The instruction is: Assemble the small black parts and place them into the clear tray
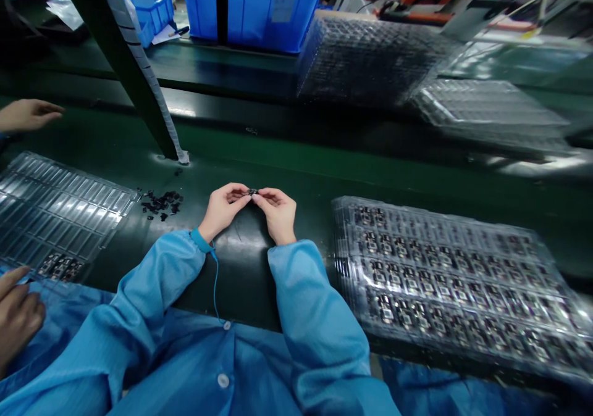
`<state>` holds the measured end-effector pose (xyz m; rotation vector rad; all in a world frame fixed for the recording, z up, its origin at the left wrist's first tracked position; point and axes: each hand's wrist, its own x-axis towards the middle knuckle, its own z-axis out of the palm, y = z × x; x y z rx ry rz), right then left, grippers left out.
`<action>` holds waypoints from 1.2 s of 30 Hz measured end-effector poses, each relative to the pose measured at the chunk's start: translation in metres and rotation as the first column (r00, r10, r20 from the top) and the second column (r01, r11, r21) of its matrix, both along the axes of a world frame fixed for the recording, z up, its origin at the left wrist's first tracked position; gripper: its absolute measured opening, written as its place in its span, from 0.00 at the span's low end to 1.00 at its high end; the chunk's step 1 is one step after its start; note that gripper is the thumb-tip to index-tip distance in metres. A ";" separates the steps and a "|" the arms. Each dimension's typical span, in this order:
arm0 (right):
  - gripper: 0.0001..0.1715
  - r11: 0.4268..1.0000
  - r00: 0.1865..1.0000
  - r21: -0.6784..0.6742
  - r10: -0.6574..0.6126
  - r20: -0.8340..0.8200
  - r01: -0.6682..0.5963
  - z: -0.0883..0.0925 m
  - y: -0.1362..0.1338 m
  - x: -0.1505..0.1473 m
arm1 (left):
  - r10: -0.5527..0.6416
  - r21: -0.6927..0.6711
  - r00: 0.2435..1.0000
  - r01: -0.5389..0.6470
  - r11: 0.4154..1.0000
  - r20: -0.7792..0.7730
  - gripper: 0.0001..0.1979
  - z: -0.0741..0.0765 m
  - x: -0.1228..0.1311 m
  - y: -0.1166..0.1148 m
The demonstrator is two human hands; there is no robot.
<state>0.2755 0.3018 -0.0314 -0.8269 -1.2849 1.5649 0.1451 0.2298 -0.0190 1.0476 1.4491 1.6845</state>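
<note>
Both hands meet over the green work surface [241, 268], fingertips pinched round one small dark part [251, 192]. My left hand [223, 209] grips its left side and wears a teal wrist strap [200, 241] with a thin cord. My right hand [280, 213] holds its right side. The part's details are too small to make out. Left of my left hand lies a loose pile of small black pieces [162, 202]. To the right of my right hand is a stack of clear trays [445, 274], whose top tray holds rows of small metal-and-black parts.
At the left, a clear tray [60, 200] holds several parts near another person's hand [18, 317]; a further hand [28, 115] is above it. A slanted post [134, 64] stands behind the pile. Blue bins [259, 8] and stacked trays [370, 58] are at the back.
</note>
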 end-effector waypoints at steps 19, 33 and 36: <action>0.20 0.984 0.986 -0.130 0.101 -0.131 -0.118 0.000 0.004 0.002 | -0.130 -0.115 0.926 0.181 0.977 0.355 0.23 -0.001 -0.005 0.002; 0.21 0.997 0.997 0.000 0.072 -0.013 -0.072 0.001 -0.001 -0.001 | -0.094 -0.060 0.881 0.137 0.989 0.464 0.23 0.000 -0.004 0.002; 0.21 0.989 0.988 0.045 0.141 0.066 -0.144 0.006 -0.008 0.000 | -0.051 -0.042 0.849 0.086 0.995 0.526 0.23 0.003 -0.007 0.002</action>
